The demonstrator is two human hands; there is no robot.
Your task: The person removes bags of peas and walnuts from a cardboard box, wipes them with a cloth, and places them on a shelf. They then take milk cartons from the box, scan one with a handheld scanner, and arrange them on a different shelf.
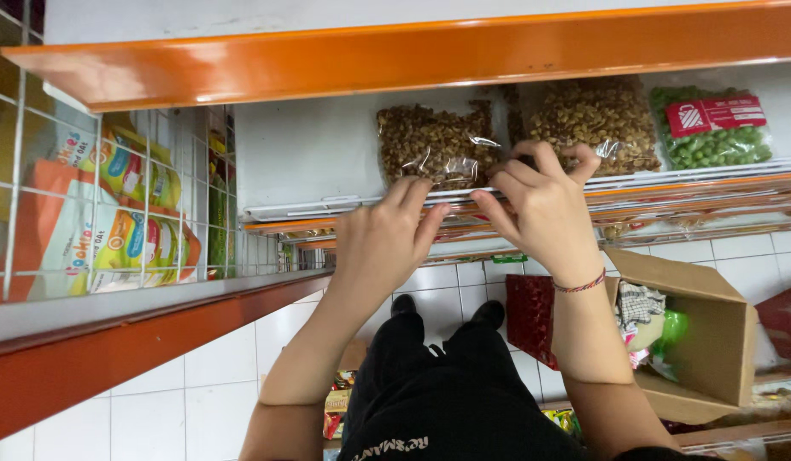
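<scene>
Black trousers (447,401) fill the lower view, above a white tiled floor (199,384) and an open cardboard box (711,341) at the right. Further out, the left hand (383,243) and right hand (541,209) meet at the front rail of a white shelf (310,154), fingers curled and pinching the lower edge of a clear bag of brown nuts (434,141). Beyond it lie a second nut bag (596,119) and a bag of green peas (711,128).
</scene>
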